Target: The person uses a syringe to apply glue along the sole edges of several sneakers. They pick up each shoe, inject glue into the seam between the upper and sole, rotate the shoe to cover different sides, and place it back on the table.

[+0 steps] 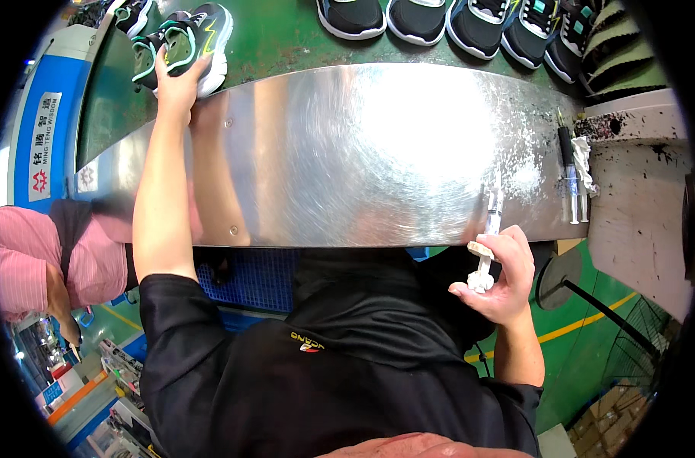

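Note:
My left hand (178, 90) reaches to the far left and grips the heel end of a dark sneaker (212, 32) with a white sole and yellow and teal trim. A matching sneaker (155, 57) lies right beside it, partly behind my fingers. Near the front edge of the metal worktop, my right hand (509, 278) is closed around a clear syringe (494, 211). Its tip points away from me over the worktop, and whitish material wraps its flange and plunger end. My thumb and fingers hold it at that wrapped end.
Several black sneakers (415, 23) stand in a row on the green surface beyond the shiny metal worktop (302, 153). At the right lie a black-handled tool (567, 149), another syringe (573, 200) and crumpled white tissue (584, 164). A person in pink (96, 256) is at the left.

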`<state>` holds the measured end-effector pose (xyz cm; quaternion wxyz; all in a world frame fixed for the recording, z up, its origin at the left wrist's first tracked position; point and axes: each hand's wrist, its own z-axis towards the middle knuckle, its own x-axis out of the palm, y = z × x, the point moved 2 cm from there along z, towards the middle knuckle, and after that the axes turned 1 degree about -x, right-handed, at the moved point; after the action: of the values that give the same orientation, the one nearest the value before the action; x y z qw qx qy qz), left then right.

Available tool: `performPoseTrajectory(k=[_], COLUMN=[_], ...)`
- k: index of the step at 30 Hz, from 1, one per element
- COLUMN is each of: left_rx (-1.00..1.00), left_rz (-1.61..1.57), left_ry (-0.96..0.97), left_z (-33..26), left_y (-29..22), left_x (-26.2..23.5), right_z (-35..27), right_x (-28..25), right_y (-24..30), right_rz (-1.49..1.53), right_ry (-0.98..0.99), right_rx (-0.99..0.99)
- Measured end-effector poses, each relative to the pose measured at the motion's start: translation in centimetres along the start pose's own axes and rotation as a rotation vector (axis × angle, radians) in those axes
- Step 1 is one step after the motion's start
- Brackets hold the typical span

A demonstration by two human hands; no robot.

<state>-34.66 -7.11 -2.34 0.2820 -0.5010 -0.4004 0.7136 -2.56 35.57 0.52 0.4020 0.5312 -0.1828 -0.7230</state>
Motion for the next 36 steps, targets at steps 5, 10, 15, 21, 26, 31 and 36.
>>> performPoseTrajectory(k=[5, 10, 15, 21, 26, 31, 36], left_rx=[-0.015, 0.191, 0.423, -0.191, -0.104, -0.281, -0.157], left_rz=[-0.426, -0.240, 0.115, -0.602, -0.102, -0.630, -1.181], left_ry=[0.166, 0.283, 0.454, 0.532, 0.680, 0.815, 0.862], left_z=[-1.0, -12.6, -22.8, -14.0, -6.5, -10.9, -14.8], left_y=[-2.6, -5.9, -6.7, -3.6, -2.0, -10.0, -13.4], left_x=[-2.1, -5.5, -5.0, -3.3, 0.8, 3.4, 2.5], right_z=[-0.5, -1.4, -2.1, -2.0, -0.9, 0.3, 4.8], right_x=[-0.6, -1.7, -1.9, -2.6, -2.1, -1.9, -1.6], right_y=[0.0, -1.2, -2.1, -0.9, 1.1, 2.3, 4.4], right_rz=[-0.016, 0.020, 0.171, 0.122, 0.145, 0.391, 0.924], right_ry=[-0.021, -0.030, -0.126, -0.092, -0.070, -0.075, 0.005], right_rx=[0.029, 0.144, 0.279, 0.205, 0.079, 0.036, 0.027])
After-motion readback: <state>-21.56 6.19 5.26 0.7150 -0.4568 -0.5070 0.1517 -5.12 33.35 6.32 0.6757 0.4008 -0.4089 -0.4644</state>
